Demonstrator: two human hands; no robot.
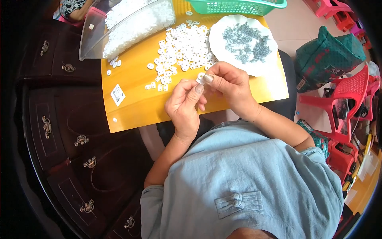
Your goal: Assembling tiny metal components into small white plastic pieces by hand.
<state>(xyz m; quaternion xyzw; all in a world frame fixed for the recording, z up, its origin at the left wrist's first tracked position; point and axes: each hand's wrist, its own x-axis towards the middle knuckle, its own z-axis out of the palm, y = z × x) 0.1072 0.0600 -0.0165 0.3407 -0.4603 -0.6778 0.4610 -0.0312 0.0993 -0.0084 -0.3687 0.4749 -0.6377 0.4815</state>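
Observation:
Close together over the near edge of the yellow table (145, 110), my two hands pinch one small white plastic piece (200, 78). My left hand (185, 106) grips it with thumb and forefinger from the left. From the right, my right hand (234, 88) holds it between thumb and fingertips. Just beyond them lies a loose heap of small white oval pieces with holes (184, 47). A white scalloped plate (216, 42) stands past my right hand. On it are many thin dark grey metal bits (247, 43), too small to name surely.
A clear bin (89, 38) of white pieces sits at the far left, with a green basket (238, 8) at the back. Dark wooden drawers (81, 105) flank the left. To the right are a green bag (328, 55) and pink plastic chairs (338, 101). Another person's arm (80, 11) shows upper left.

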